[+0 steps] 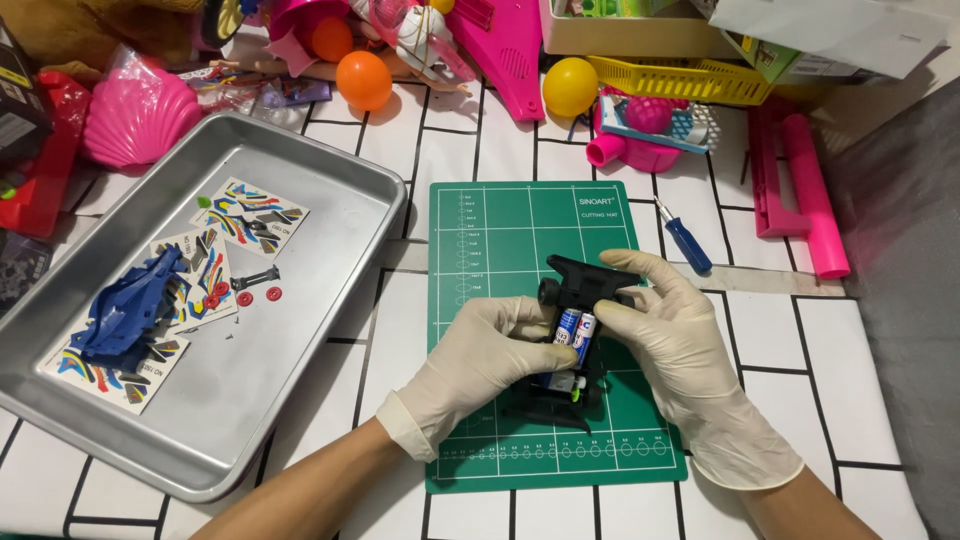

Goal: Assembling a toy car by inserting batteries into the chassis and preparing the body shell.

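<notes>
At the centre of the frame, over a green cutting mat (pixel 470 240), both gloved hands close on a black toy car chassis (pixel 578 285) that has two blue-and-white batteries (pixel 574 330) seated side by side in its middle. The left hand (pixel 470 365) wraps the chassis from the left with its thumb pressed on the batteries; the right hand (pixel 680 345) clasps the other side, fingers curled over the front end by a black wheel. The batteries sit uncovered, so a tilt of the chassis or a slip of the smooth glove could probably pop one out; a hard squeeze might bend the thin plastic frame. A blue-handled screwdriver (pixel 687 240) lies just off the mat's upper right corner and could roll if nudged. In the steel tray (pixel 330 330) at left, small red washers (pixel 245 297) and a black axle piece (pixel 255 277) lie loose near a blue car body shell (pixel 125 310); a bump to the tray would likely scatter them. Beneath and beside the shell lie rectangular sticker sheets (pixel 250 215), white with multicoloured curved decals. The mat carries white grid lines, with a small white label in its upper right corner. Along the top edge stand a yellow slatted basket (pixel 680 80), orange balls (pixel 363 80), a yellow ball (pixel 570 86), and a pink shell-shaped toy (pixel 140 115) at upper left.
</notes>
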